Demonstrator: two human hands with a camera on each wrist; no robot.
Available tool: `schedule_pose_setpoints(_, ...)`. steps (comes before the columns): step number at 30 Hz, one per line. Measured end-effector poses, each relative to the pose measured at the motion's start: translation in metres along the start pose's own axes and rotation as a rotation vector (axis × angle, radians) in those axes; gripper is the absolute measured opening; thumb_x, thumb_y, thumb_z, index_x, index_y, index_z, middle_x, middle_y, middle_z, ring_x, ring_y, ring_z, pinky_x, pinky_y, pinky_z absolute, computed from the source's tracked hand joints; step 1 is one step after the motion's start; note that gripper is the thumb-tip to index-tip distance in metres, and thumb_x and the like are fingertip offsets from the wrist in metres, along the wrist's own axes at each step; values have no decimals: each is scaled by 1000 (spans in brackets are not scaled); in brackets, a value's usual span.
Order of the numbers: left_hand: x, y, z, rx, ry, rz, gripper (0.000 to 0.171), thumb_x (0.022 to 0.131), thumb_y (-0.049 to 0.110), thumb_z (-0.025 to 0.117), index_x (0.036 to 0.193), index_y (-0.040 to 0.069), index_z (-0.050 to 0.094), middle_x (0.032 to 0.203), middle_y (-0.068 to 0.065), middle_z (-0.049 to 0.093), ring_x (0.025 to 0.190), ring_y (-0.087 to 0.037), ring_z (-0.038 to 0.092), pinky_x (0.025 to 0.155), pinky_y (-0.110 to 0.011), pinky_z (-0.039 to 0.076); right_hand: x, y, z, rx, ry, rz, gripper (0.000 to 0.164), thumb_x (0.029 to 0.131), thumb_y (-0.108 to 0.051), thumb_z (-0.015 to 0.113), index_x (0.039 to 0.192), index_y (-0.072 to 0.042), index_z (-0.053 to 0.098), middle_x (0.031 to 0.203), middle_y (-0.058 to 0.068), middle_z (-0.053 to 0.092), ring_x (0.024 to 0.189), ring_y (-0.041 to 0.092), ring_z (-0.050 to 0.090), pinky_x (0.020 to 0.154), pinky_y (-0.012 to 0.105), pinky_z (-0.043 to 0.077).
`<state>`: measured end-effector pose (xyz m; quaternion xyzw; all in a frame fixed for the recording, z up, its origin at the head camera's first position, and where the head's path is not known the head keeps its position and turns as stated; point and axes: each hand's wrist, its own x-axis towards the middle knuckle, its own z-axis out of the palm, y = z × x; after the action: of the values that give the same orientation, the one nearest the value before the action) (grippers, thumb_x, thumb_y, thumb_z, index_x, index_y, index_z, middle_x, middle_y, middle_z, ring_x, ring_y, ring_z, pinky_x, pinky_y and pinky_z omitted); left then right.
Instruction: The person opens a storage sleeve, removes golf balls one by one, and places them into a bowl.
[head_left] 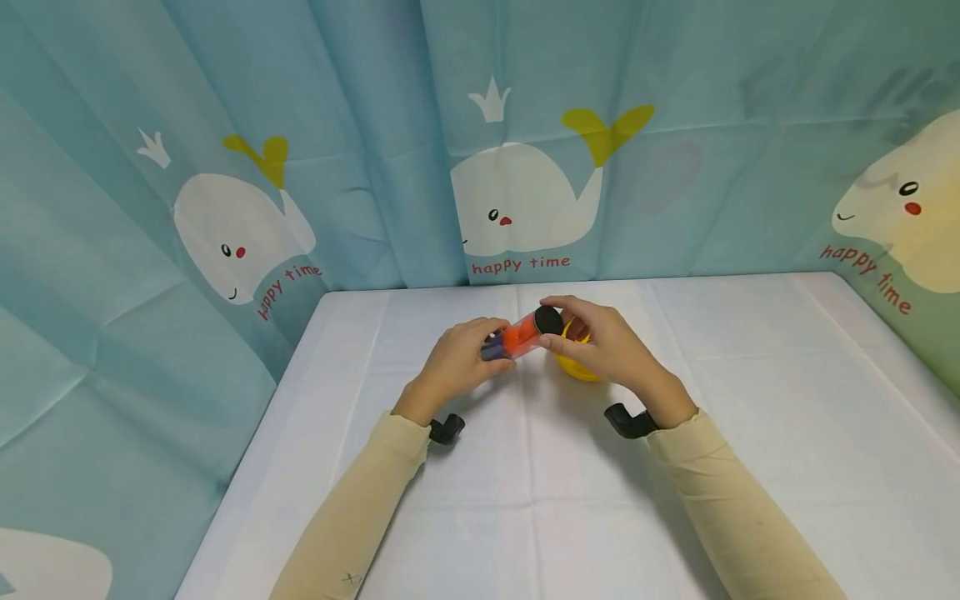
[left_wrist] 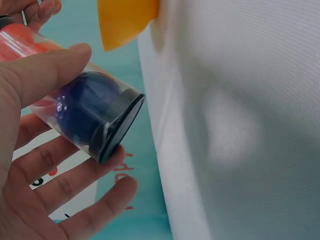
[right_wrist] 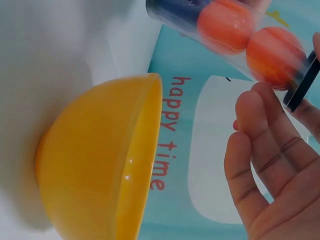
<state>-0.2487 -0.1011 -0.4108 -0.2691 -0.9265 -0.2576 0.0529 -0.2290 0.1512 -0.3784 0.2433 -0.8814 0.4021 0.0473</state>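
A clear plastic tube [head_left: 522, 335] with black end caps is held tilted above the table. Inside it, the right wrist view shows two orange balls [right_wrist: 226, 26] and something dark blue beside them. My left hand [head_left: 457, 357] grips the dark-blue end, thumb over the tube and fingers beneath it. At the other end, my right hand [head_left: 613, 343] pinches the black cap [head_left: 548, 320] between thumb and forefinger. Its other fingers extend below the tube in the right wrist view. A yellow bowl [right_wrist: 90, 160] stands upright just under and behind the right hand; its inside is mostly hidden.
A white cloth covers the table [head_left: 465, 533]. Light-blue curtains [head_left: 390, 125] with whale prints hang along its back and left edges. Black curved pieces [head_left: 628, 422] stick out at both wrists.
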Motion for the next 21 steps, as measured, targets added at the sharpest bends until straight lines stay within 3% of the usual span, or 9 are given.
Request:
schedule_pose_setpoints(7,0,1,-2,-64,23,-21,53,86,37,84,132,19,64,123,1,69,105,-18,63,97,-42,55,-1,3,-6,28,29,-22,48,96,-30,74,138,-14,61,94,7,68,84,19,63,78,33,55)
schedule_pose_setpoints(12,1,0,-3,-176,37,-25,54,86,34,85,133,18,63,126,0,66,112,-19,62,105,-41,53,-3,5,-12,31,55,-45,48,95,-27,75,139,-11,62,95,7,68,85,20,63,78,30,55)
schedule_pose_setpoints(21,2,-4,-5,-361,78,9,51,82,25,88,128,16,68,121,-3,65,113,-20,61,105,-42,53,-3,5,-17,34,52,-33,49,95,-28,75,139,-12,63,103,5,72,93,18,63,84,29,56)
